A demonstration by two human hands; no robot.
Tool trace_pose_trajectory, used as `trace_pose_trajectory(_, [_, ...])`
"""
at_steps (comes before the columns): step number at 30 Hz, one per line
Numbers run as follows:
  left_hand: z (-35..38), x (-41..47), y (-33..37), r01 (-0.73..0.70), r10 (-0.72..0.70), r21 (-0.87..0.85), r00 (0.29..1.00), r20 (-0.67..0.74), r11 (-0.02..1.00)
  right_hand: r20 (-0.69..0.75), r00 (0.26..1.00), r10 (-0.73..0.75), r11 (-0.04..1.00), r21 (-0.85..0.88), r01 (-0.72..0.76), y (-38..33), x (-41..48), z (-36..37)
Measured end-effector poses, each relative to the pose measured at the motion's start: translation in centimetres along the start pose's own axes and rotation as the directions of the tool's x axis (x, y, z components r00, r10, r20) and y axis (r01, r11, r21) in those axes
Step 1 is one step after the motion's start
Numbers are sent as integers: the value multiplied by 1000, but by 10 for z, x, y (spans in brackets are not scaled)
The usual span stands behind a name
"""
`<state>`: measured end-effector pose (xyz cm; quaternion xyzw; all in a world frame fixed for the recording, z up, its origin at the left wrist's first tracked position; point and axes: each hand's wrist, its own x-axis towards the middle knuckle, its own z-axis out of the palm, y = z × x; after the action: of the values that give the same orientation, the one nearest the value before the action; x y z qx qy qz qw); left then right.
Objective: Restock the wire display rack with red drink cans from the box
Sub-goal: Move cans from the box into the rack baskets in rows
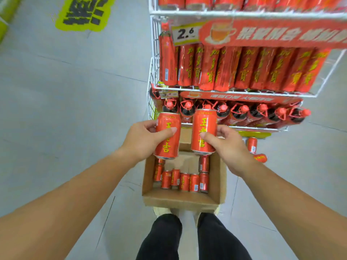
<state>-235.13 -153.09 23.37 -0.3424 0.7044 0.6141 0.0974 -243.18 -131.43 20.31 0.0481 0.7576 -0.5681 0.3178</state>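
My left hand grips one red drink can with yellow characters, held upright. My right hand grips a second red can beside it. Both cans hover above an open cardboard box on the floor at my feet. Several more red cans lie in the box's near half. The white wire display rack stands just beyond, its tiers filled with red packs and dark bottles with red caps.
Two loose red cans lie on the grey floor right of the box, under the rack's bottom tier. A yellow-green floor sticker is at the far left. My legs and shoes stand right behind the box.
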Motion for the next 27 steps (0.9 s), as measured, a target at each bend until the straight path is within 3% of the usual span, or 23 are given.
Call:
trace_pose_trajectory(13, [-64, -131, 218, -394, 395, 10, 918, -31, 919, -83, 936, -343, 939, -37, 341, -217, -128, -31])
trace_pose_trajectory(27, [-107, -201, 375, -626, 629, 65, 774, -71, 777, -181, 798, -575, 818, -92, 568, -391, -204, -81])
